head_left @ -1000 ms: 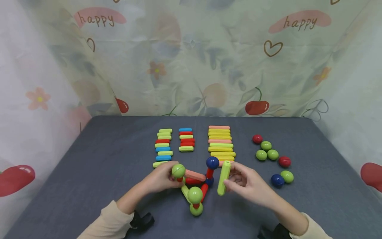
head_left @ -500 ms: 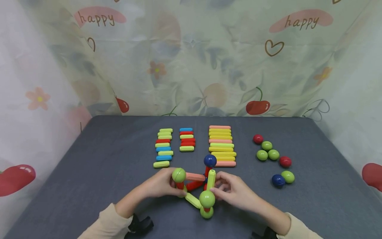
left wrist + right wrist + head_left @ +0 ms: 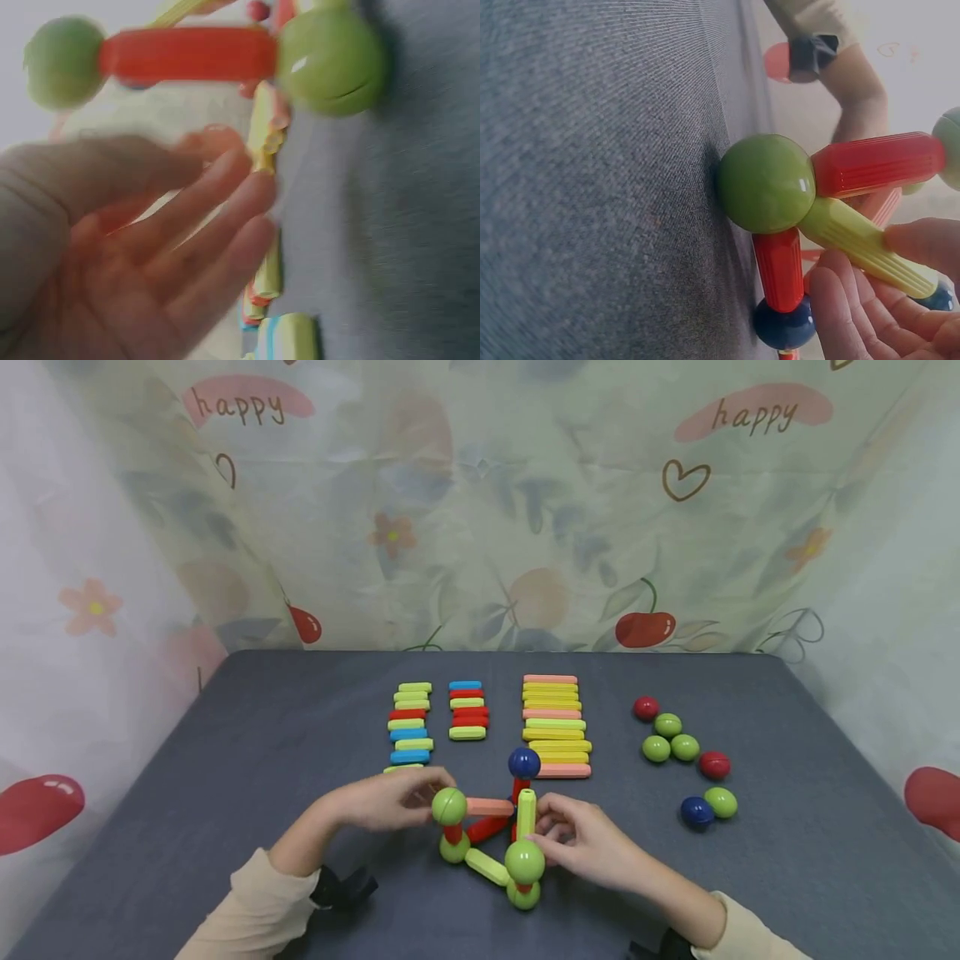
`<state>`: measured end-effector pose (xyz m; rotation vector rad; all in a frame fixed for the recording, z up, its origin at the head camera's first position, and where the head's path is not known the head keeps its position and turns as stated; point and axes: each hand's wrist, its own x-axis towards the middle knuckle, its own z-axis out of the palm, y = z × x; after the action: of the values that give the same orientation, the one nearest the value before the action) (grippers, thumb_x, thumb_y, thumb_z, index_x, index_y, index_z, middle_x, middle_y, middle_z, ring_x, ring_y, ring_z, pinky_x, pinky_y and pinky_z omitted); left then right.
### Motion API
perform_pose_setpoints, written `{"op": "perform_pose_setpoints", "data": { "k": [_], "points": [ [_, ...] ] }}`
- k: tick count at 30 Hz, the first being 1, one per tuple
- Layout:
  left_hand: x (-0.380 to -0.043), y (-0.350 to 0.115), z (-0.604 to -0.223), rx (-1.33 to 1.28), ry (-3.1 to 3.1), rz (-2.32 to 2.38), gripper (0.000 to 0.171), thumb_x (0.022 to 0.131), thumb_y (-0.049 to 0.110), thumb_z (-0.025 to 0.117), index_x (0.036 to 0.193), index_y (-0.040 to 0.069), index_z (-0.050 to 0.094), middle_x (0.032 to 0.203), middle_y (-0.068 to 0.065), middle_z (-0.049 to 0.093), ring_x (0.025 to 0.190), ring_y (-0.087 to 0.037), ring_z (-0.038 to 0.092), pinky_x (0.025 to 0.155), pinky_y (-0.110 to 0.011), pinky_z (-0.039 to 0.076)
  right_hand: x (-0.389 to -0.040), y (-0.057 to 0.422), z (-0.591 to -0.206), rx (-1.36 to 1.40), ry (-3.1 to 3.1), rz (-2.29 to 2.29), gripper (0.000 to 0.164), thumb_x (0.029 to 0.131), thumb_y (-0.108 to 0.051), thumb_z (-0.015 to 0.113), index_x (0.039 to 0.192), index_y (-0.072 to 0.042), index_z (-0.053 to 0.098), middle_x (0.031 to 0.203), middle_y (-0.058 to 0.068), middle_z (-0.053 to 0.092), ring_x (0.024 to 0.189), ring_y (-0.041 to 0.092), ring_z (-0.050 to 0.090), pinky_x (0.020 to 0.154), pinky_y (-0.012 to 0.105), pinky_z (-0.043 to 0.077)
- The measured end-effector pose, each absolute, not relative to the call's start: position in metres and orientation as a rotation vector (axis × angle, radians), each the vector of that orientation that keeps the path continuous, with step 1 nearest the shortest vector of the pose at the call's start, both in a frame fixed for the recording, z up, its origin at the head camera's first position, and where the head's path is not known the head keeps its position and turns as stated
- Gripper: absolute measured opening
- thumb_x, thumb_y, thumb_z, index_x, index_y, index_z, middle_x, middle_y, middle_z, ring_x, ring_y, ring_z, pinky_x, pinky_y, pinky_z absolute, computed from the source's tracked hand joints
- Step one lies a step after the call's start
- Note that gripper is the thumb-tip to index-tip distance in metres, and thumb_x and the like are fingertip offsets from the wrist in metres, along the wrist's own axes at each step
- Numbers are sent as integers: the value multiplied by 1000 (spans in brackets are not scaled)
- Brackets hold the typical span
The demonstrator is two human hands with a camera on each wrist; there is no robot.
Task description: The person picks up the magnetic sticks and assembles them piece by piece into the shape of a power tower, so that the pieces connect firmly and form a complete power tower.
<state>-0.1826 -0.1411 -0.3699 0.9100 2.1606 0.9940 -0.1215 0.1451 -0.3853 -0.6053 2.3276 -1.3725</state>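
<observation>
A frame of balls and magnetic-looking sticks stands on the table before me. It has a front green ball (image 3: 524, 862), a left green ball (image 3: 449, 807), a blue ball (image 3: 524, 763), red uprights (image 3: 187, 54), a salmon stick (image 3: 490, 807) and a low light-green stick (image 3: 486, 866). My right hand (image 3: 592, 843) pinches another light-green stick (image 3: 866, 247) between thumb and fingers, tilted beside the front corner; whether it touches a ball I cannot tell. My left hand (image 3: 390, 799) is beside the left corner, fingers relaxed, apart from the red upright in the left wrist view.
Behind the frame lie a left column of short sticks (image 3: 411, 734), a middle column of short sticks (image 3: 468, 712) and longer yellow and salmon sticks (image 3: 552, 735). Loose green balls (image 3: 668, 725), red balls (image 3: 715, 766) and a blue ball (image 3: 697, 812) lie to the right.
My right hand has brought the light-green stick leftward to the frame's front corner, which has shifted right. My left hand has let go of the left corner and drawn back slightly.
</observation>
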Motion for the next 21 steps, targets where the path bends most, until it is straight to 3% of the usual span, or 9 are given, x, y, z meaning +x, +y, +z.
{"op": "perform_pose_setpoints", "data": {
  "k": [2,7,12,21],
  "points": [
    [-190,-137,-367,893,2179,1099,26,95,10,52,120,3,51,116,-14,59,107,-24,58,93,-33,51,-122,145,-385,-601,2312,-1381,23,90,-21,61,104,-3,57,91,9,64,72,5,62,62,21,54],
    [-205,-114,-365,936,2076,1335,37,98,15,47,132,1,45,131,-23,50,118,-38,54,98,-45,47,-123,145,-385,-607,2279,-1399,25,91,-21,61,103,0,56,92,11,64,73,3,62,62,21,55],
    [-211,-93,-365,1011,2016,1330,44,98,23,48,140,13,41,140,-11,48,123,-28,52,101,-41,45,-123,146,-385,-637,2281,-1391,24,91,-21,60,104,-1,56,93,10,65,74,2,62,62,21,54],
    [-211,-83,-364,1047,2045,1337,36,94,17,55,130,10,52,126,-12,59,106,-20,63,91,-28,51,-123,147,-384,-635,2277,-1388,25,91,-22,60,104,0,57,93,10,65,74,2,62,62,21,54]
  ]
}}
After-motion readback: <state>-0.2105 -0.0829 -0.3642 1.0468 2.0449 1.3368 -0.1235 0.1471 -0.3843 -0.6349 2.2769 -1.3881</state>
